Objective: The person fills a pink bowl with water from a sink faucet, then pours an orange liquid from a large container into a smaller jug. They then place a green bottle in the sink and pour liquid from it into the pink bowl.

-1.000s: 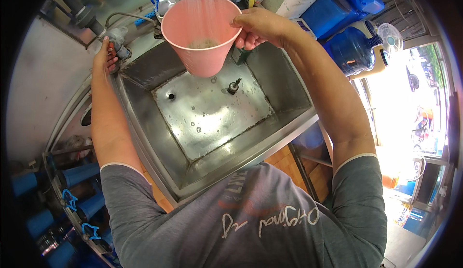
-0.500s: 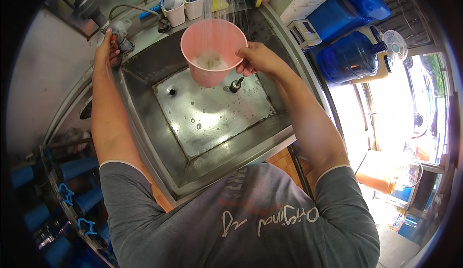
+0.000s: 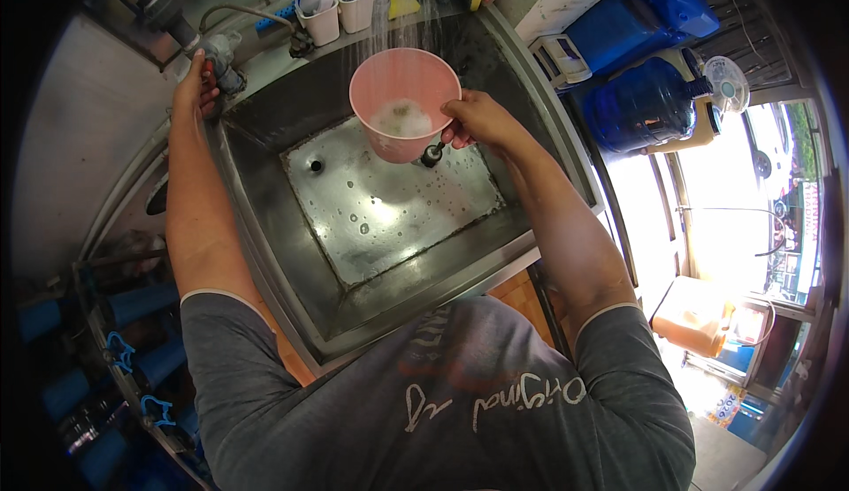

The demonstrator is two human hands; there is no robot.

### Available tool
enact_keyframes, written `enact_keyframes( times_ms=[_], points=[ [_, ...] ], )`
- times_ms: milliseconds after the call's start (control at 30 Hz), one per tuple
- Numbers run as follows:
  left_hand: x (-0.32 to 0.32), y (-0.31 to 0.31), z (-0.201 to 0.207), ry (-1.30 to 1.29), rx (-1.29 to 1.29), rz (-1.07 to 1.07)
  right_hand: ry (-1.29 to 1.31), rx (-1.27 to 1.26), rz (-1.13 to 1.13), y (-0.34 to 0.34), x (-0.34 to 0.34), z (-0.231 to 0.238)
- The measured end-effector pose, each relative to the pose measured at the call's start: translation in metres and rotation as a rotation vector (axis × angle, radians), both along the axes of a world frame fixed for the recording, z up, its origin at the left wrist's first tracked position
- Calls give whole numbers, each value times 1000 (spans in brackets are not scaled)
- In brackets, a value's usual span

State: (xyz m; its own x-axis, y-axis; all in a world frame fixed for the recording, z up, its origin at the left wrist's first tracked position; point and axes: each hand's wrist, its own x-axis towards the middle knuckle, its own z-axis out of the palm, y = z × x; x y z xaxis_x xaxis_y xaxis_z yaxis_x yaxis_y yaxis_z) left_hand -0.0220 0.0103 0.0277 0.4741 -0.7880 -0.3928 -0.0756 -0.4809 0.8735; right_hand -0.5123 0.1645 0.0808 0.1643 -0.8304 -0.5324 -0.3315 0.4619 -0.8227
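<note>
My right hand [image 3: 478, 121] grips the rim of a pink plastic bucket [image 3: 402, 144] at its right side, thumb over the edge. The bucket hangs tilted above the sink floor, its mouth toward me. Several streams of water [image 3: 402, 14] fall from above into it, and whitish froth [image 3: 402, 118] covers the water inside. At the far left, my left hand [image 3: 195, 84] is closed round the red handle [image 3: 210, 72] of a grey pipe valve [image 3: 230, 81]. Below the bucket lies the wet steel sink [image 3: 380, 226], dotted with drops.
Behind the sink stand white holders [image 3: 320, 24] with brushes, a yellow sponge [image 3: 404, 3] and a bent hose [image 3: 248, 12]. A dark fitting [image 3: 432, 155] rises from the sink floor near a round hole [image 3: 316, 167]. Blue water jugs [image 3: 638, 106] stand to the right.
The bucket has shifted right and slightly nearer with my right hand, still under the falling water. The froth in it looks fuller. My left hand stays on the valve handle.
</note>
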Motion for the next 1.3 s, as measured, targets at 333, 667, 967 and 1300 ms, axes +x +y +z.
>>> enact_keyframes(
  times_ms=[333,667,967,1300],
  points=[
    [-5,4,6,-7,6,3,-20,5,4,-3,-1,-2],
    [1,-4,-2,-20,11,12,-12,-32,113,-29,1,78],
    [-6,4,4,-22,-10,17,-57,-102,88,-52,5,145],
    [-5,3,3,-32,-4,20,-44,-98,101,-54,8,137]
  ],
)
